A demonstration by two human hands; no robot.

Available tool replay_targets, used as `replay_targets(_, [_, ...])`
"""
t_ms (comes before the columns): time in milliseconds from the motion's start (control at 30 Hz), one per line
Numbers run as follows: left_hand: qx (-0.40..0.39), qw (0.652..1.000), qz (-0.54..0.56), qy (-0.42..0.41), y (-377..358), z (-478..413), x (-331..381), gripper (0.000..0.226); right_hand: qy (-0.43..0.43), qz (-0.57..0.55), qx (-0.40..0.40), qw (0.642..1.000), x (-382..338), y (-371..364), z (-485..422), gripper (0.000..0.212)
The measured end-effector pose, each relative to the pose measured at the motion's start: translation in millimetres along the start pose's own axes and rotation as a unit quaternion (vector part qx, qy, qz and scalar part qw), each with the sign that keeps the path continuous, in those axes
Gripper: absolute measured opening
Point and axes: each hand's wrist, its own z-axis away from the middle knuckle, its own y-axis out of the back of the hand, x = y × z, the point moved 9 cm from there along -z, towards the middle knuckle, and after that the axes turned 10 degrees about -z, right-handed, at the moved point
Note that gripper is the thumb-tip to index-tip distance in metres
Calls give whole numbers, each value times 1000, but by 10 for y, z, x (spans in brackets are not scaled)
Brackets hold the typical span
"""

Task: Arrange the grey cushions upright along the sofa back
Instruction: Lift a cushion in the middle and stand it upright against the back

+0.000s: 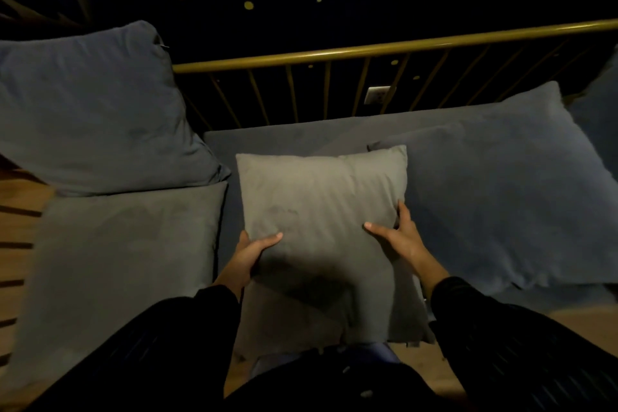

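Gripping the small grey cushion [321, 211] by both side edges, left hand [250, 254] and right hand [401, 237] hold it mid-frame; the sofa back [368, 48] lies straight above it.

The scene is dim, with a warm, weak light that seems to fall from above and behind the camera. It brightens the square grey fabric cushion [321, 211] at centre most, and a soft-edged dark shadow lies across that cushion's lower half. The area beyond the round brass-coloured metal rail [384, 48] sinks into near black, broken by small yellowish spots. The rail bows with wide-angle distortion. The larger blue-grey cushion [90, 110] at left looks soft and smeared, and the corners darken. Fine texture is lost to noise.
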Motion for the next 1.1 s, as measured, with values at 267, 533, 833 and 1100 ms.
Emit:
replay_targets(267, [-45, 997, -23, -57, -442, -18, 185, 55, 44, 72, 80, 993, -335, 318, 54, 114])
replay_targets(533, [20, 949, -316, 5, -528, -550, -23, 123, 12, 186, 4, 982, -205, 207, -57, 105])
replay_targets(833, [34, 866, -485, -113, -1334, 136, 1122, 70, 54, -41, 206, 976, -375, 1274, 507, 66])
replay_targets(1100, [-107, 794, -535, -269, -3485, 400, 2157, 67, -35, -198, 465, 862, 364, 2700, 819, 92])
